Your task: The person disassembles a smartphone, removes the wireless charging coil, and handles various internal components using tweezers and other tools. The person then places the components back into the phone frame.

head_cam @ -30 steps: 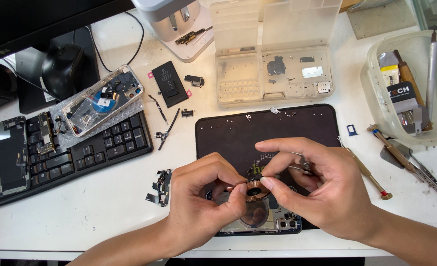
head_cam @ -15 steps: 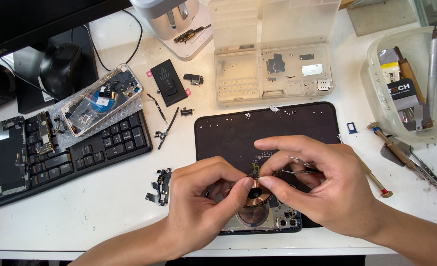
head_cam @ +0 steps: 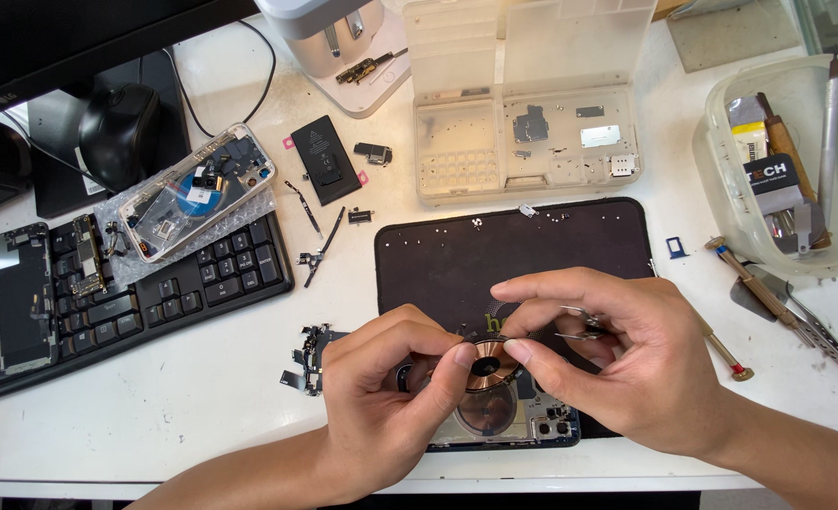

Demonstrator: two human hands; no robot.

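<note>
Both hands, left [head_cam: 381, 397] and right [head_cam: 626, 364], pinched the copper coil [head_cam: 490, 366] over the opened phone [head_cam: 494, 425], seemingly mid-removal; a gentle, even lift seemed called for.

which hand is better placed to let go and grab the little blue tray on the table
Probably the right hand: the blue tray lies on its side, just past the black mat. The left hand sits farther away, pinching the copper coil. The right also holds tweezers.
</note>
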